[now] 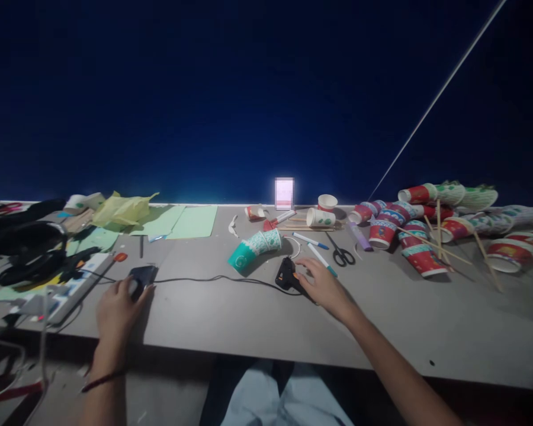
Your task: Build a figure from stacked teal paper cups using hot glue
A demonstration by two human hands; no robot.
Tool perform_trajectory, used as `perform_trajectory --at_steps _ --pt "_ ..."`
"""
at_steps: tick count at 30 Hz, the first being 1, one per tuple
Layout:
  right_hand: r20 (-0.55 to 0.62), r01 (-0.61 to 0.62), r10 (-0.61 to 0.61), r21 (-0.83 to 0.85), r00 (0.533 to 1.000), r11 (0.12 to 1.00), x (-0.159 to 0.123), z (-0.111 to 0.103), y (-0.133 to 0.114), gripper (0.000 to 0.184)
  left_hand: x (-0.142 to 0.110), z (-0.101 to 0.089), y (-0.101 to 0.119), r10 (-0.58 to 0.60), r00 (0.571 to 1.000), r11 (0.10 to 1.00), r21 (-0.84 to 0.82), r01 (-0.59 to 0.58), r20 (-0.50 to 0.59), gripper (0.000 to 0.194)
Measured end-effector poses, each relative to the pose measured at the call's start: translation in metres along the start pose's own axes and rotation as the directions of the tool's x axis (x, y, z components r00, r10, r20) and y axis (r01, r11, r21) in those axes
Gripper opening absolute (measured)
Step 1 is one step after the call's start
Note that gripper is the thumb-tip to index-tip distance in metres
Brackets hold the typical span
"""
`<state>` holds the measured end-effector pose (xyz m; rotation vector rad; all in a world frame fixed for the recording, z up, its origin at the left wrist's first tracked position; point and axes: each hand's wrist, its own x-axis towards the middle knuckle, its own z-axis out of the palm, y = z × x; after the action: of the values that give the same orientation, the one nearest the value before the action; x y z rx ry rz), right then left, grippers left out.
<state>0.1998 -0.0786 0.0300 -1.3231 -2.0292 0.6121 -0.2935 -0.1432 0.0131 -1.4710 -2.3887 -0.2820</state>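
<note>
My left hand [119, 305] grips the near edge of a dark, flat, rectangular object [145, 274], perhaps a phone, with thumb and fingers on either side. Toward the middle of the table, my right hand [326, 287] has its fingers closed around the handle of a black hot glue gun [286, 273], which lies low at the tabletop. A black cord [222, 277] crosses the table between the two hands. Just beyond the glue gun lies a curved chain of green patterned paper cups [254, 248]. Part of the glue gun's handle is hidden by my fingers.
Scissors [343, 255], markers [322, 258] and loose paper cups [320, 218] lie beyond my right hand. Red cup chains with sticks [421, 251] fill the right side. At left are a power strip [77, 289], headphones [22, 254] and green paper [199, 222]. A lit screen [285, 193] stands behind.
</note>
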Motion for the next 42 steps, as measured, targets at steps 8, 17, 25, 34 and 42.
perform_trajectory --at_steps 8,17,25,34,42 --pt "-0.122 -0.169 0.149 -0.178 0.981 0.97 0.015 -0.018 0.035 0.032 0.009 -0.027 0.081 0.28 0.939 0.903 -0.276 -0.328 -0.2 0.048" --pt "-0.152 -0.1 0.082 -0.116 0.985 0.988 0.062 -0.012 0.064 0.029 0.019 -0.033 0.255 0.63 0.776 0.648 -0.566 -0.51 0.021 0.066" --pt "-0.364 -0.131 0.024 -0.272 0.931 0.953 0.112 -0.03 0.094 0.046 0.008 -0.02 0.261 0.57 0.822 0.731 -0.456 -0.508 -0.003 0.059" --pt "-0.113 0.148 -0.153 -0.053 0.982 0.988 0.177 0.012 0.05 0.026 0.009 -0.016 0.256 0.701 0.707 0.613 -0.434 -0.661 -0.087 0.057" --pt "0.148 -0.01 0.003 0.05 0.989 0.999 0.262 0.055 0.027 0.053 0.008 -0.012 0.258 0.748 0.654 0.554 -0.439 -0.707 -0.11 0.059"
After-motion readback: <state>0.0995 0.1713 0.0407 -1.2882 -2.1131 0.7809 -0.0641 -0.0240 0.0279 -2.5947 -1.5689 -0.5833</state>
